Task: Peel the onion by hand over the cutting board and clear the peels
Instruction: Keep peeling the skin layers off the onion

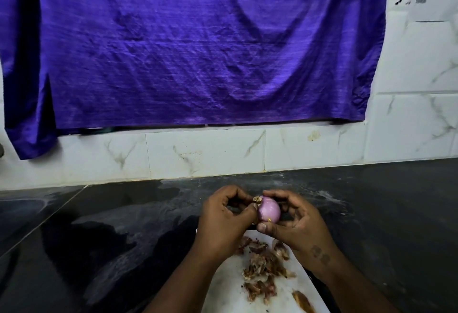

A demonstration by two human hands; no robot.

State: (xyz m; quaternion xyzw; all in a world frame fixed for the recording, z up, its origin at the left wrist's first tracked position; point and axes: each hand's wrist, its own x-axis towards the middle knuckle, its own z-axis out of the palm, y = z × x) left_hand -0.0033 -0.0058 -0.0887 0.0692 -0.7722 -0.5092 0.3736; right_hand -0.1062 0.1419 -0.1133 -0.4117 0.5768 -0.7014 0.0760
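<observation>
A small pink onion (269, 210), mostly bare of skin, is held in the air above the far end of the white cutting board (223, 295). My right hand (295, 218) cups it from the right, thumb under it. My left hand (223, 216) pinches the dry brownish tip at the onion's upper left end. A heap of brown and reddish peels (265, 270) lies on the board below my hands, with one loose peel (302, 301) near the board's right edge.
The board rests on a dark, wet-looking stone counter (111, 238). A white marble-tiled wall (203, 154) rises behind it, with a large purple cloth (198, 45) hanging over it.
</observation>
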